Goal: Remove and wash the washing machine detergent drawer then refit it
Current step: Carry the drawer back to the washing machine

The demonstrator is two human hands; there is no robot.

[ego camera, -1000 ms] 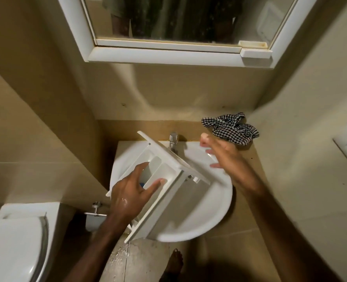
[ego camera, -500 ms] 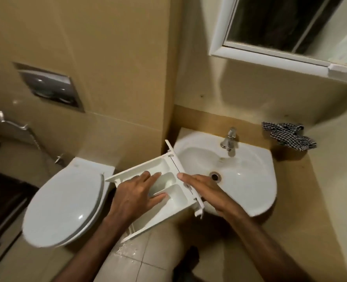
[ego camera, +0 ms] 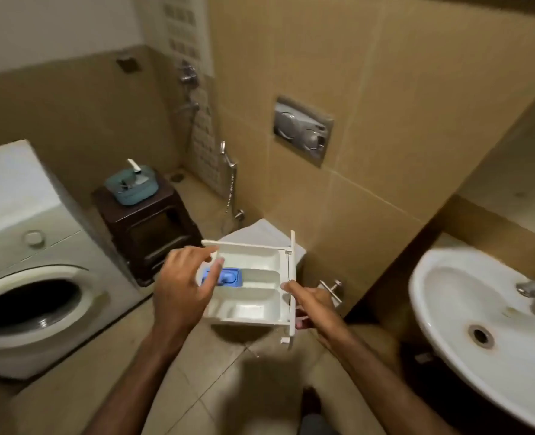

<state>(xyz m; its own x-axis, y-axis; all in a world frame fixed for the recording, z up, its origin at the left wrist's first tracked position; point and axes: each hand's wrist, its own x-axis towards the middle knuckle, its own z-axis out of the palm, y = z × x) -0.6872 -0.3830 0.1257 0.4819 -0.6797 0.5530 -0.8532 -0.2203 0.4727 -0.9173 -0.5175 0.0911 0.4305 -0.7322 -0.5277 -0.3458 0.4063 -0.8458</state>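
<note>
Now the white plastic detergent drawer [ego camera: 253, 287], with its blue insert, has swung left, away from the white ceramic basin [ego camera: 467, 368] at right and toward the white front-loading washing machine [ego camera: 34, 277] at left; likely washed, refitting next. It is mid-air between the left hand [ego camera: 183, 287], gripping its rear end, and the right hand [ego camera: 315, 304], gripping its front panel. The machine's drawer slot is hard to make out.

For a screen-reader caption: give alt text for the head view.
Two hands carry a white detergent drawer between a washing machine and a sink: left hand grips its rear, right hand its front panel.
</note>
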